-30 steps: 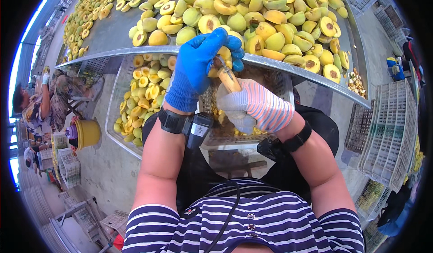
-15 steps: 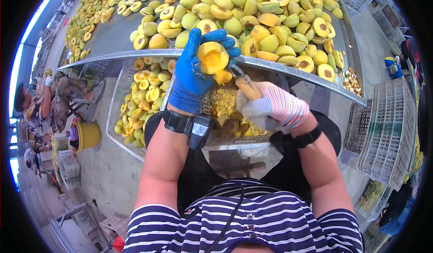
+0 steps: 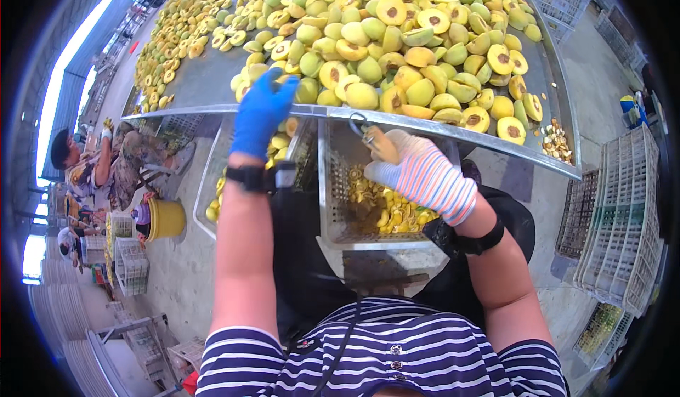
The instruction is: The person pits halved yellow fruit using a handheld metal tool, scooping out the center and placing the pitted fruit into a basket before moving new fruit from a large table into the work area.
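Observation:
My left hand (image 3: 263, 114), in a blue glove, is over the near edge of the metal table (image 3: 205, 82), beside the nearest yellow peach halves (image 3: 331, 75). Its fingers are apart and I see no fruit in them. In a striped, pale-tipped glove, my right hand (image 3: 428, 174) grips a pitting knife (image 3: 383, 145) by its wooden handle. The knife's curved metal loop points up toward the table edge. Below it stands a crate (image 3: 324, 191) with scooped pits and yellow scraps (image 3: 400, 213). Partly behind my left forearm is another crate (image 3: 207, 184) of hollowed peach halves.
Peach halves cover much of the table, and small pit bits (image 3: 556, 142) lie at its right corner. Stacked plastic crates (image 3: 615, 220) stand at the right. To the left, another person (image 3: 92, 160) sits near a yellow bucket (image 3: 167, 218).
My left hand has moved left and no longer holds the hollowed peach half. My right hand has shifted slightly lower and right with the knife, away from the left. The view has shifted a little.

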`<action>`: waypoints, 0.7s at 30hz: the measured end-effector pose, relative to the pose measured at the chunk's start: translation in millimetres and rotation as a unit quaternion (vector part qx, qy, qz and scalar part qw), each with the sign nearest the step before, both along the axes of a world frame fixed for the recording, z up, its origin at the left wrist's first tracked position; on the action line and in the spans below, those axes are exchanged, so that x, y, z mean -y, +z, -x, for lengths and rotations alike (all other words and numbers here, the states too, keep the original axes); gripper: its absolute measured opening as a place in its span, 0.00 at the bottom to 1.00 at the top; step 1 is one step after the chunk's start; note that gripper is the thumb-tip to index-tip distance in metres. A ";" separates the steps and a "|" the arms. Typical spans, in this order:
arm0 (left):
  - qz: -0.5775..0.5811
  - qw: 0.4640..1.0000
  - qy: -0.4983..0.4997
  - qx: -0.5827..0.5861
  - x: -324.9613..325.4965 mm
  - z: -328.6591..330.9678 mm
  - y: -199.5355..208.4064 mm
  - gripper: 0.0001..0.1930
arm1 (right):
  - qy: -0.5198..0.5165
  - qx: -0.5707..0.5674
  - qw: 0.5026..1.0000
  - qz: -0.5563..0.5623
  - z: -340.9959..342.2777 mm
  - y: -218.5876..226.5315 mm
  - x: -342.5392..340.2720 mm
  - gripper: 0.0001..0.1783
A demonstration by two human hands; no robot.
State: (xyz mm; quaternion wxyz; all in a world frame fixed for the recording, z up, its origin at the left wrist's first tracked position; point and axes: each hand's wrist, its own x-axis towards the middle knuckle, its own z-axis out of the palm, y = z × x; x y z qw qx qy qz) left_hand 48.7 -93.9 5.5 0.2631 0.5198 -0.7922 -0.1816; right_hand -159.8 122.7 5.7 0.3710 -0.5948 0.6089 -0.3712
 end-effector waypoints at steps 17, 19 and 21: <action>-0.409 0.699 -0.226 -0.541 -99.7 53.5 -10.1 0.28 | -0.058 -0.037 0.996 -0.055 -36.8 -1.5 29.9 0.24; -0.401 0.692 -0.225 -0.557 -100.4 50.5 -5.4 0.30 | -0.040 -0.025 0.999 -0.022 -33.5 1.2 28.1 0.25; -0.512 0.381 -0.343 -0.690 -76.5 39.1 -31.0 0.29 | -0.042 0.038 0.997 -0.060 -31.1 5.5 27.0 0.25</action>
